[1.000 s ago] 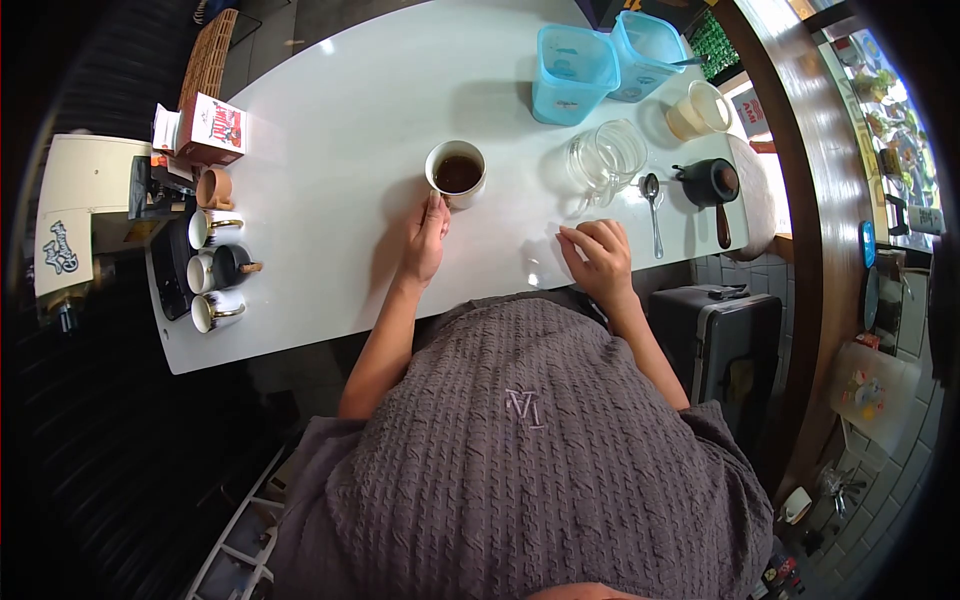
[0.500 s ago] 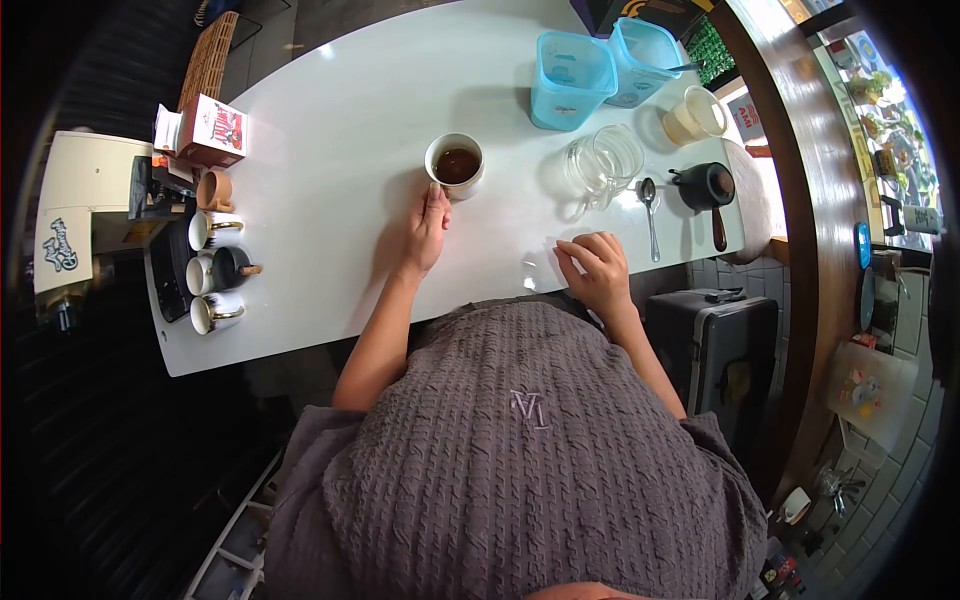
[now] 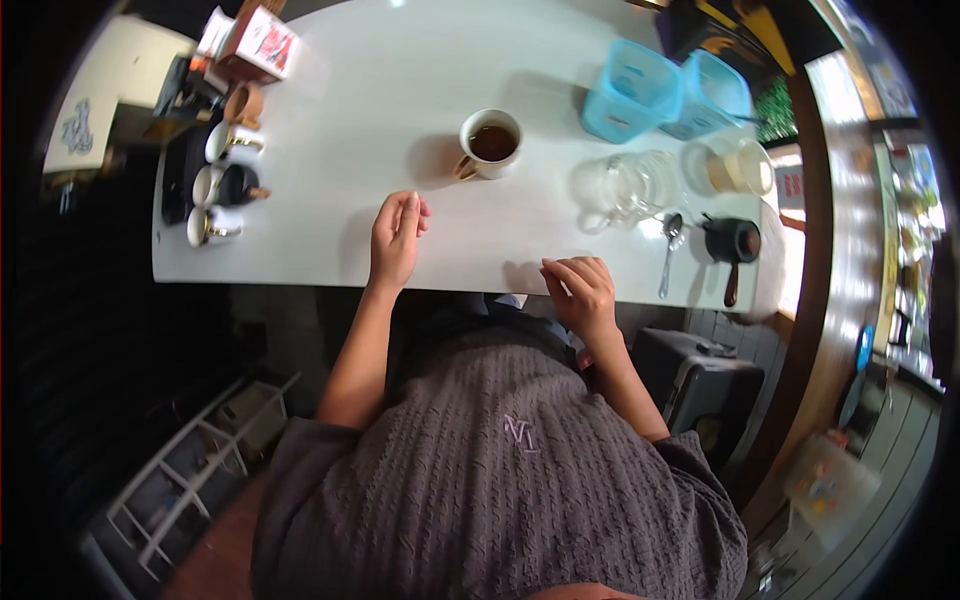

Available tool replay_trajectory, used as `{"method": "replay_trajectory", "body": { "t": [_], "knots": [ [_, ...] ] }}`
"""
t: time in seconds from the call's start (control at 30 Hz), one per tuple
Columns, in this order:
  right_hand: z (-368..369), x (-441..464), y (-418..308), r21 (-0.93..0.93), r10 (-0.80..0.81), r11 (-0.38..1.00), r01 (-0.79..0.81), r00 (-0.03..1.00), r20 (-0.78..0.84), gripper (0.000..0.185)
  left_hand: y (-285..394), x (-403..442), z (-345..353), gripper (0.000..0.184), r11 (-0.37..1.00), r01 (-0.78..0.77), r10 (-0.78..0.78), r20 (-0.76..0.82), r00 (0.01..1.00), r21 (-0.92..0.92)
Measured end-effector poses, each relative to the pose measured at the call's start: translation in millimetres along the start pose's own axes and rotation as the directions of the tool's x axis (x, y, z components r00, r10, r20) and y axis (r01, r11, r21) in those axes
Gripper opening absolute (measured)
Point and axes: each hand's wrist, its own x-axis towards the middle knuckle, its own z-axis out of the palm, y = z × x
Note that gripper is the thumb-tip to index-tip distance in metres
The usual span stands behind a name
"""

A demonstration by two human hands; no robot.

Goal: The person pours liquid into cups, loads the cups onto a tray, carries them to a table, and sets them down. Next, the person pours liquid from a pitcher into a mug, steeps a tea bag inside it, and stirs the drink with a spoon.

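A white mug (image 3: 502,167) of dark brown liquid stands upright on the white table, its gold-toned handle towards me. My left hand (image 3: 396,246) is apart from it, just short of the handle, with fingers curled in against the thumb and nothing in them. Over the table's front edge, my right hand (image 3: 582,292) hangs with fingers loosely bent and a gap to the thumb, also holding nothing. To its right lie a metal spoon (image 3: 668,262) and a small dark pot (image 3: 733,240) with a brown handle. A clear glass jug (image 3: 640,187) stands behind the spoon.
Two light-blue plastic containers (image 3: 632,95) and a cream-coloured cup (image 3: 745,167) stand at the back right. Several mugs, one of them brown (image 3: 243,104), line the left side near a red and white box (image 3: 262,45). Below the table on the right is a dark suitcase (image 3: 700,385).
My left hand has let go of the mug's handle and drawn back towards me. The mug stays on the table. My right hand remains near the front edge. The view has shifted.
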Motion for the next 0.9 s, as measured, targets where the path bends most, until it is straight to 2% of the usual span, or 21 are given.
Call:
{"method": "replay_trajectory", "body": {
  "t": [0.07, 0.13, 0.2, 0.27, 0.47, 0.53, 0.6, 0.73, 0.83, 0.9],
  "knots": [
    [10, 3, 0, 0.072, -0.072, 0.995, 0.069, 0.997, 0.04, 0.019, 2, -22, -16, 0.034, 0.997, 0.046, -0.042, -0.069, 0.997, 0.062],
    [21, 5, -5, 0.174, -0.124, 0.979, 0.106, 0.987, 0.097, 0.024, 4, -49, -26, 0.041, 0.997, 0.067, -0.056, -0.239, 0.969, 0.038],
    [37, 6, -12, 0.246, -0.199, 0.956, 0.161, 0.97, 0.139, 0.027, 1, -80, -47, 0.044, 0.993, 0.082, -0.101, -0.259, 0.961, -0.081],
    [53, 12, -25, 0.251, -0.196, 0.955, 0.161, 0.973, 0.123, 0.028, 1, -109, -66, 0.047, 0.993, 0.028, -0.071, -0.391, 0.918, -0.114],
    [94, 25, -86, 0.387, -0.369, 0.875, 0.291, 0.918, 0.144, 0.031, -11, -199, -137, 0.045, 0.987, -0.08, -0.023, -0.62, 0.784, -0.138],
    [108, 19, -112, 0.407, -0.418, 0.859, 0.311, 0.885, 0.206, 0.029, -15, -237, -162, 0.044, 0.989, -0.057, -0.052, -0.694, 0.718, -0.133],
    [129, 7, -142, 0.444, -0.486, 0.825, 0.351, 0.841, 0.238, 0.027, -19, -283, -186, 0.043, 0.993, 0.019, -0.101, -0.786, 0.61, -0.113],
    [171, -36, -212, 0.528, -0.611, 0.752, 0.395, 0.718, 0.333, 0.02, -49, -405, -226, 0.041, 0.992, 0.005, -0.114, -0.895, 0.432, -0.124],
    [200, -75, -289, 0.623, -0.702, 0.668, 0.407, 0.621, 0.348, 0.019, -49, -506, -248, 0.04, 0.99, 0.03, -0.142, -0.957, 0.252, -0.138],
    [217, -107, -343, 0.687, -0.721, 0.635, 0.354, 0.591, 0.362, 0.017, -48, -574, -258, 0.038, 0.971, 0.158, -0.184, -0.983, 0.029, -0.177]
  ]
}}
